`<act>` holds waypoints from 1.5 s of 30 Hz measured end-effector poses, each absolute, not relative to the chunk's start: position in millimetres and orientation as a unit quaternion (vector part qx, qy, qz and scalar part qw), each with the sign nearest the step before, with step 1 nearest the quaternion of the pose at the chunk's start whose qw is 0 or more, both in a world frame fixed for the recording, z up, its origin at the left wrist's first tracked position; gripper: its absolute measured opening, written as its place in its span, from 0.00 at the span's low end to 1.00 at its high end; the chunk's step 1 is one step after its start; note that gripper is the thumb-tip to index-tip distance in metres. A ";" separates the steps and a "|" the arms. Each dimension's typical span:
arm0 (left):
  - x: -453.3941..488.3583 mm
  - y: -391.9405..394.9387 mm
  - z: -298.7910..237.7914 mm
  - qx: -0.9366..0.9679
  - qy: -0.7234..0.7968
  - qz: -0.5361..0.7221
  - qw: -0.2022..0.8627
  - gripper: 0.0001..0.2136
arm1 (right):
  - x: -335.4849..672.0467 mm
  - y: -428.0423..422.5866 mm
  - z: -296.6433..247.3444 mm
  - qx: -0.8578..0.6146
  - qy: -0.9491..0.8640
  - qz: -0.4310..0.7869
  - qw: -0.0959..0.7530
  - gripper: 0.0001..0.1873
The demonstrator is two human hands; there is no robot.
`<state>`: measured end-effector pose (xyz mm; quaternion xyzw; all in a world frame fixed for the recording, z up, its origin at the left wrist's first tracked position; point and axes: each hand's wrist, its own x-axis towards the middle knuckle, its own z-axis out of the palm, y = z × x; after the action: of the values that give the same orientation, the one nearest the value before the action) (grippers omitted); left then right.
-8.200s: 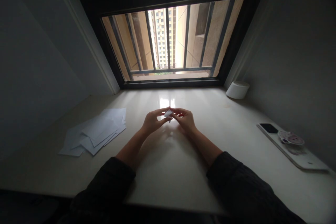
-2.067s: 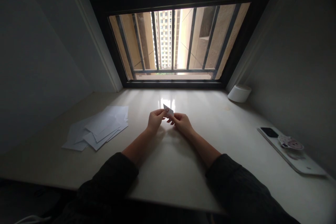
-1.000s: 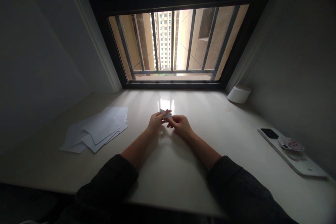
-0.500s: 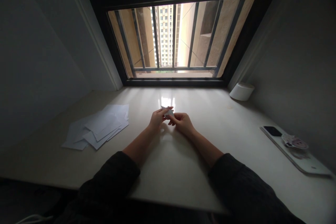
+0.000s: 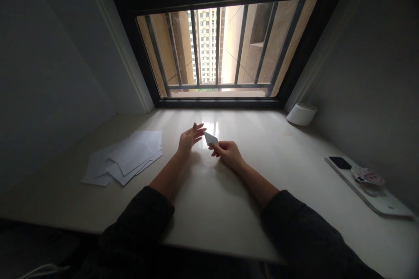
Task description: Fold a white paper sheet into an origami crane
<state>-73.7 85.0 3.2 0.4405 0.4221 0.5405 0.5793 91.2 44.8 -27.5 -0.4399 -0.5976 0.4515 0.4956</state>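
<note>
A small folded piece of white paper [image 5: 210, 138], pointed at its upper left, is pinched between the thumb and fingers of my right hand [image 5: 228, 152]. It is held up over the pale tabletop [image 5: 209, 209]. To its left, my left hand [image 5: 189, 138] is open, its fingers spread and pointing toward the paper's tip. Its fingertips are very near that tip; whether they touch it I cannot tell. Nothing shows in the left hand.
Several loose white paper sheets [image 5: 127, 154] lie overlapping on the left. A white rounded object [image 5: 301, 114] stands at the back right by the wall. A phone [image 5: 366, 187] with a round cartoon grip lies on the right. A barred window [image 5: 218, 103] is at the back.
My left hand has let go of the folded paper and moved a little left, its fingers opening. My right hand keeps its pinch and has hardly moved.
</note>
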 end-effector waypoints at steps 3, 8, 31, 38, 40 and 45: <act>-61.7 76.3 1.3 0.502 0.364 0.481 0.620 0.28 | 93.3 46.8 -28.1 -0.441 -0.589 0.452 0.504 0.23; -51.0 67.6 -1.6 0.533 0.343 0.469 0.615 0.27 | 95.1 48.7 -28.1 -0.441 -0.580 0.456 0.511 0.24; -42.0 62.0 3.5 0.393 0.415 0.543 0.615 0.15 | 89.0 46.2 -28.5 -0.432 -0.628 0.429 0.484 0.23; -39.4 59.6 4.1 0.355 0.415 0.567 0.616 0.14 | 88.7 44.7 -28.7 -0.430 -0.630 0.427 0.485 0.22; -38.2 58.6 4.2 0.340 0.421 0.577 0.611 0.14 | 88.7 43.9 -28.0 -0.430 -0.633 0.427 0.482 0.22; -34.4 55.7 2.7 0.327 0.439 0.609 0.575 0.14 | 87.5 42.2 -25.7 -0.425 -0.635 0.436 0.476 0.22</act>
<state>-34.4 55.7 2.7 0.3268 0.4387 0.6087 0.5746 87.5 42.2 -25.7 -0.4247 -0.6349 0.4356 0.4761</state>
